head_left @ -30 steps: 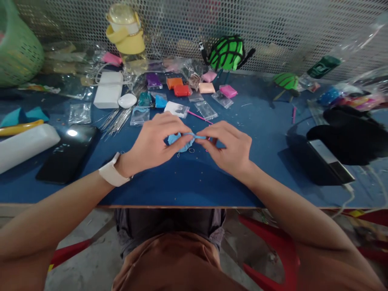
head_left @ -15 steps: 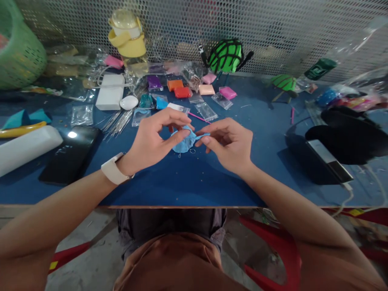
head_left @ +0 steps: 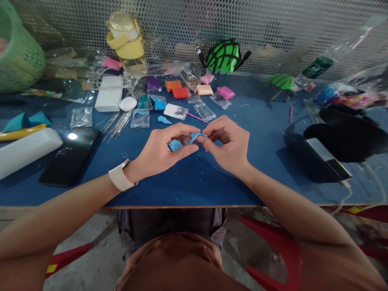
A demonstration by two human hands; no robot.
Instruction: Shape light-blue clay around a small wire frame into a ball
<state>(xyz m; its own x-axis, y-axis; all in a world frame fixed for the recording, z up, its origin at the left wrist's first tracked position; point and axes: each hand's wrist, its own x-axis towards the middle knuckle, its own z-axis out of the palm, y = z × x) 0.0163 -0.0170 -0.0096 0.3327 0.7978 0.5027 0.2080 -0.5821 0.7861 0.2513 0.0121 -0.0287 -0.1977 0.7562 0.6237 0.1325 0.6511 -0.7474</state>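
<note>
In the head view, soft light blue modelling clay lies within my left hand, whose thumb and fingers curve around it. At the fingertips its crumpled upper edge is pinched by my right hand, thumb against forefinger. My fingers partly hide the clay, so its full shape does not show. Just beyond my left hand, a small blue clay piece rests on the blue table. A thin pink stick runs behind my right fingers. Near my left wrist is a small wire loop.
Clay packets, including a red one, lie at the back before a perforated metal panel. On the left are a phone and a bundle of wires. A green turtle-like figure stands behind; a black device sits right.
My left hand has shifted slightly down, uncovering the small blue piece behind it. The held clay has turned, and my fingertips are closer together. The wire loops beneath the clay no longer show.
</note>
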